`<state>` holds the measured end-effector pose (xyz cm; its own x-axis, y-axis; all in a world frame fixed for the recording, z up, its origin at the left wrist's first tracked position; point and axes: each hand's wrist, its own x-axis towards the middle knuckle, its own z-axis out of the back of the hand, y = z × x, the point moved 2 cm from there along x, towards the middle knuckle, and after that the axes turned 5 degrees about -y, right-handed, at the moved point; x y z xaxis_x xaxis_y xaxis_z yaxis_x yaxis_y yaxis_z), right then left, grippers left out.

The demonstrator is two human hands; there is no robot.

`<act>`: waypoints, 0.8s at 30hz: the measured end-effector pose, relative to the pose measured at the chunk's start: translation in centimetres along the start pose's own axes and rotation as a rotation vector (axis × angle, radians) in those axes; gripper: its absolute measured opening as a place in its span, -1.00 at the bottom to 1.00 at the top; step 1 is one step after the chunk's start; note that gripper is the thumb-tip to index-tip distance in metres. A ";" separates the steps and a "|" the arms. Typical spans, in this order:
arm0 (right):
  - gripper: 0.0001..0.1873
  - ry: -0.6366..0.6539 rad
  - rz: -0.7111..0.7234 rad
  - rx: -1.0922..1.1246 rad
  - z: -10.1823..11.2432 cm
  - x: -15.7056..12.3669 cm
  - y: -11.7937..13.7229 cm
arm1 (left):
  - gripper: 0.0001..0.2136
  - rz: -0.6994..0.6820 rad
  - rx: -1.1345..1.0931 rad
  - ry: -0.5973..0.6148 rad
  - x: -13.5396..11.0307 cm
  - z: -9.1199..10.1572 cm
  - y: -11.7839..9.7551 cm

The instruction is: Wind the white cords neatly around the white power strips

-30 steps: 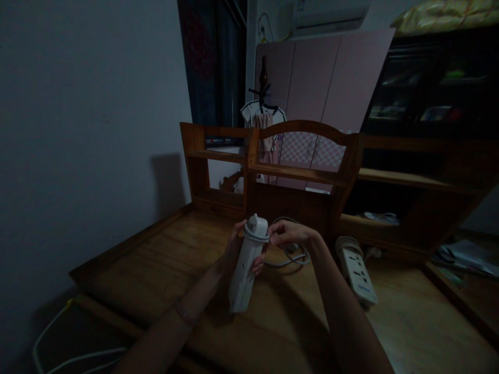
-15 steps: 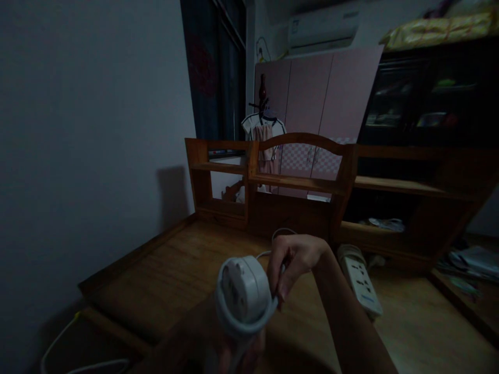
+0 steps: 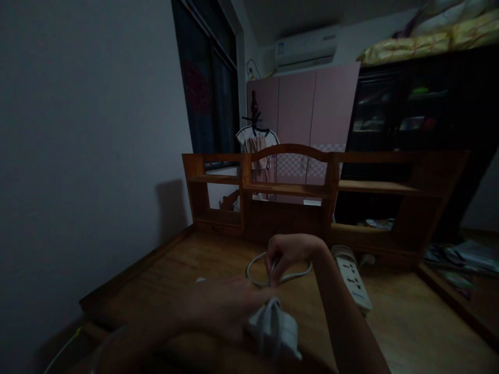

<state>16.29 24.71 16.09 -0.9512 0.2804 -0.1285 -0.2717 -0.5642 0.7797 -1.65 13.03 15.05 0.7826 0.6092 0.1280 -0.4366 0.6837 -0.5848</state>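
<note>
1 white cord-wrapped device (image 3: 289, 329), near centre, is gripped by the left hand (image 3: 224, 306), while its cord (image 3: 277, 317), pinched by the right hand (image 3: 291, 253), is best drawn taut for even turns.

Left hand (image 3: 226, 306): smeared by blur, its fingers hard to make out.
White block (image 3: 287, 328): blurred, partly covered by the left hand.
Cord (image 3: 298, 274): loop passes out of sight behind the right hand (image 3: 292, 254).
White speck (image 3: 200, 279): too small to identify.
Power strip (image 3: 353, 280): lettering unreadable.
Forearms (image 3: 345, 314): both cut off by the bottom edge.
</note>
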 end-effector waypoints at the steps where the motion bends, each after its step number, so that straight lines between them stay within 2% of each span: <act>1: -0.63 -0.039 -0.065 -0.072 0.1 0.0 -0.3 | -0.64 0.022 0.125 0.007 0.6 -0.4 0.2; 4: -0.67 -0.208 -0.257 -0.316 0.4 0.2 -0.9 | -0.64 0.104 0.541 0.010 2.9 -1.9 2.1; 6: -0.73 -0.350 -0.344 -0.497 0.6 0.4 -1.0 | -0.63 0.119 0.618 0.017 4.6 -2.8 3.8; 8: -0.77 -0.476 -0.401 -0.665 0.8 0.6 -1.0 | -0.62 0.156 0.646 -0.032 6.3 -3.3 5.7; 11: -0.78 -0.595 -0.488 -0.772 1.0 0.9 -1.5 | -0.62 0.221 0.681 -0.126 8.1 -3.8 8.7; 15: -0.74 -0.717 -0.544 -0.793 1.6 0.7 -2.6 | -0.48 0.266 0.687 -0.210 9.1 -4.9 12.7; 18: -0.73 -0.771 -0.608 -0.822 2.4 0.3 -3.6 | -0.58 0.290 0.624 -0.310 9.3 -5.6 15.0; 21: -0.72 -0.780 -0.634 -0.829 2.9 0.2 -4.2 | -0.73 0.299 0.577 -0.385 9.5 -5.7 16.3; 24: -0.74 -0.770 -0.581 -0.866 2.8 1.0 -4.3 | -0.73 0.326 0.643 -0.348 9.8 -5.7 16.8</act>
<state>16.91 29.54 14.35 -0.4133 0.8609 0.2967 -0.8945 -0.4448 0.0445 1.19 28.19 1.85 0.4342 0.8362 0.3351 -0.8729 0.4824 -0.0728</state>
